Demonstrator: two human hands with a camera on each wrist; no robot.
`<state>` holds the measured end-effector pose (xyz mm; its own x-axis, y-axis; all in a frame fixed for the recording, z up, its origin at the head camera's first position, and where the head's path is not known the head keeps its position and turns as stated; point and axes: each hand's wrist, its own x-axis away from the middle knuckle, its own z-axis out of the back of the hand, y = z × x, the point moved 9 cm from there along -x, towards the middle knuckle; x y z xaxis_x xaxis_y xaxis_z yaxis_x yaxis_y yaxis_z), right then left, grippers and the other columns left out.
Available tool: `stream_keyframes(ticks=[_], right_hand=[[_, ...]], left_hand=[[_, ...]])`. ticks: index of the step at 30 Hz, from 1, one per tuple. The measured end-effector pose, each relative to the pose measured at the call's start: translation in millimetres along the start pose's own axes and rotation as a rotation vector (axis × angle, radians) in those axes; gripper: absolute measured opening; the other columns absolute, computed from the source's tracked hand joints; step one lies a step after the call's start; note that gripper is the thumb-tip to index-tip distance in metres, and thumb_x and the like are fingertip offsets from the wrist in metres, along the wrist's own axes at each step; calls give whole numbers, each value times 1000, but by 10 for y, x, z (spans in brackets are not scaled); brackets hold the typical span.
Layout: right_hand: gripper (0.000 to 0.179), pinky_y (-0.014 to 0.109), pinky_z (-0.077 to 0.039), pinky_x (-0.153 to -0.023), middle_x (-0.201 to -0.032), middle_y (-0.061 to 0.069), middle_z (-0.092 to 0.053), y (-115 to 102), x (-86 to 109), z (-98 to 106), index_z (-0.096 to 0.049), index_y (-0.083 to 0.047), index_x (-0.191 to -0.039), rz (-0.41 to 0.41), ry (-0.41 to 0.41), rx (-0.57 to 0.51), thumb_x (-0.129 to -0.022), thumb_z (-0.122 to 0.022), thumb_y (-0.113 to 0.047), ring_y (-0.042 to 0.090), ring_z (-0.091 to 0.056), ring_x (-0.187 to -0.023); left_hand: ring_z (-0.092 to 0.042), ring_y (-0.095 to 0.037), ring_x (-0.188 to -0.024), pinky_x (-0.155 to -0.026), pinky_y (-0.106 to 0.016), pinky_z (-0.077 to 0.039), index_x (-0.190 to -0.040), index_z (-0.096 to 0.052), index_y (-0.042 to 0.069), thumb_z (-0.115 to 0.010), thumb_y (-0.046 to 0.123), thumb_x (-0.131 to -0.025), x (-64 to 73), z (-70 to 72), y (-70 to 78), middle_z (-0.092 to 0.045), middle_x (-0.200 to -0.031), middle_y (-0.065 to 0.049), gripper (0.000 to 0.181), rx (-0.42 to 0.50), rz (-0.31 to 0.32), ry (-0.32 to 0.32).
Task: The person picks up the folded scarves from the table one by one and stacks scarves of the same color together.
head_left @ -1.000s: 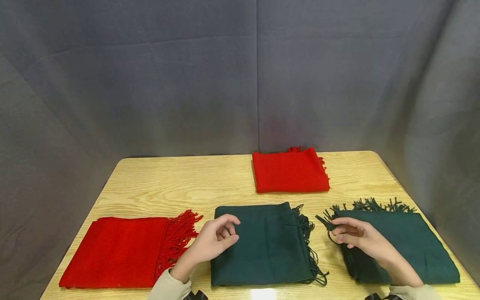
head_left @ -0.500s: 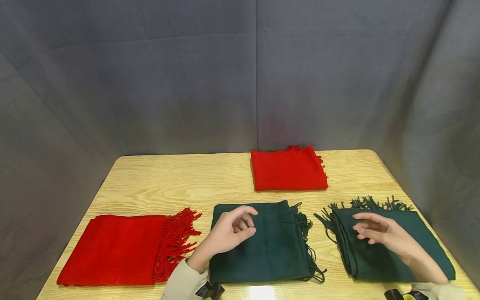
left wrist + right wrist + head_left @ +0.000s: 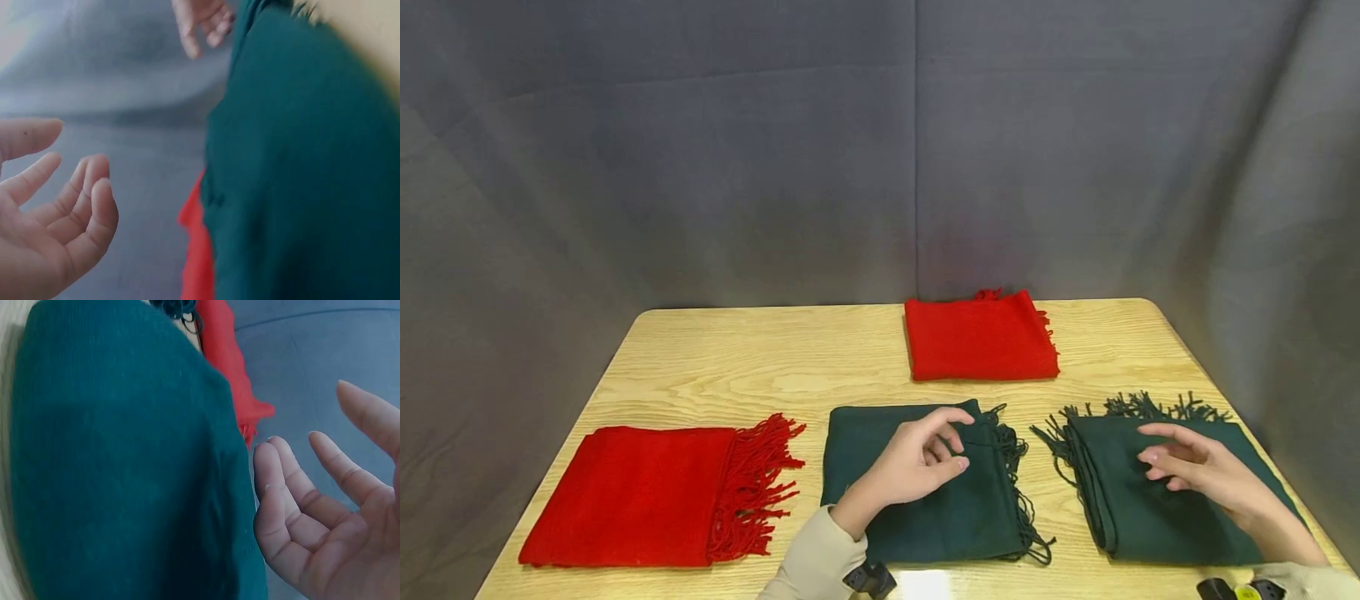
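Two dark green fringed scarves lie folded on the table. Over the middle green scarf [image 3: 880,433] hovers my left hand [image 3: 921,458], its fingers loosely curved and holding nothing. My right hand [image 3: 1202,471] is above the right-hand green scarf [image 3: 1112,450], thumb and fingers apart, also with nothing in it. In the left wrist view the left hand [image 3: 56,219] shows a gap between its fingers and the green cloth [image 3: 300,156]. The right wrist view shows the right hand [image 3: 331,512] with relaxed fingers beside the green cloth [image 3: 112,450].
A folded red scarf [image 3: 632,496] lies at the left, its fringe [image 3: 760,483] pointing right. Another red scarf [image 3: 981,340] sits near the back edge of the wooden table [image 3: 760,358]. Grey curtain [image 3: 775,167] hangs behind and along both sides.
Both hands have moved to the right, the left across the middle green scarf and the right further over the right-hand one. The scarves have stayed in place.
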<state>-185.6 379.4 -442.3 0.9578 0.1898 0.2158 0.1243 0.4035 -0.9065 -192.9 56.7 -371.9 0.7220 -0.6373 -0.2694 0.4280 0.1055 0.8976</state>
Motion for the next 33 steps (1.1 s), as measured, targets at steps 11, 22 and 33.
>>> stream_keyframes(ticks=[11,22,33], right_hand=[[30,31,-50,-67,-98,-11,-62,171,9,260,-47,-37,-117,-72,33,23,-94,-50,-18,11,-61,-85],[36,30,-50,-64,-95,-15,-61,409,22,539,-42,-20,-127,-119,126,136,-93,-52,-26,4,-59,-80],[57,32,-49,-63,-99,-5,-64,885,-29,961,-37,-12,-132,-193,202,300,-89,-52,-46,0,-57,-76]], left_hand=[[-55,0,-71,-59,-16,-48,-130,-44,12,-60,5,-86,-239,-527,-199,-56,-98,-6,47,-15,13,-85],[-60,0,-73,-64,-15,-47,-131,-43,16,-64,4,-83,-463,-805,-246,-59,-104,-6,54,38,97,-107],[-62,-7,-80,-61,-23,-49,-132,-43,32,-70,8,-79,-560,-1016,-570,-56,-113,-3,64,211,329,-53]])
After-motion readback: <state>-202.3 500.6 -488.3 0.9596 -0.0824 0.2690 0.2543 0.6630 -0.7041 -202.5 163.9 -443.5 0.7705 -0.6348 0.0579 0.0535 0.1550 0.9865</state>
